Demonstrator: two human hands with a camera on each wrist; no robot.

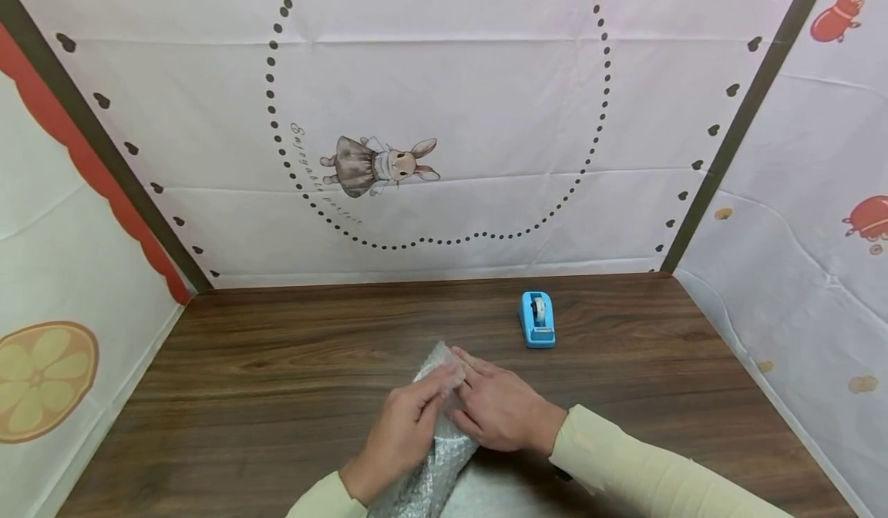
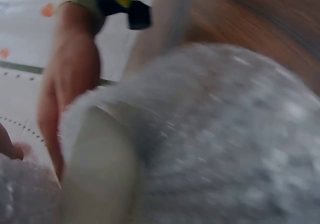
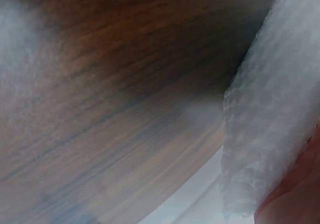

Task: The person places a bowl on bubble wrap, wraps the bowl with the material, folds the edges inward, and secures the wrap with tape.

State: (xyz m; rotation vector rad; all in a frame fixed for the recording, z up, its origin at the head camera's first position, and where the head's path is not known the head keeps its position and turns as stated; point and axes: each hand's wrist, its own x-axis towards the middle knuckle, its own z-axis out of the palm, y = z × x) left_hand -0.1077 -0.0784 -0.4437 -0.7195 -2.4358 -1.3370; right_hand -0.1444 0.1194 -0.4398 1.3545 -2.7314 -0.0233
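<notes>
A roll-shaped piece of clear bubble wrap (image 1: 444, 468) lies slanted at the table's near edge, its far end narrowing between the two hands. My left hand (image 1: 405, 425) holds it from the left, fingers over its upper part. From the right, my right hand (image 1: 502, 412) grips the same end, thumb on the near side; some fingertips are hidden. In the left wrist view the bubble wrap (image 2: 240, 129) looms large and blurred, with the right hand (image 2: 75, 69) beyond it. The right wrist view shows a bubble wrap edge (image 3: 270, 104). What the wrap may contain cannot be seen.
A blue tape dispenser (image 1: 537, 320) stands on the brown wooden table (image 1: 277, 364), beyond the right hand. Printed white cloth walls (image 1: 486, 117) enclose the table at the back and both sides. A paler sheet (image 1: 486, 491) lies beside the roll at the near edge.
</notes>
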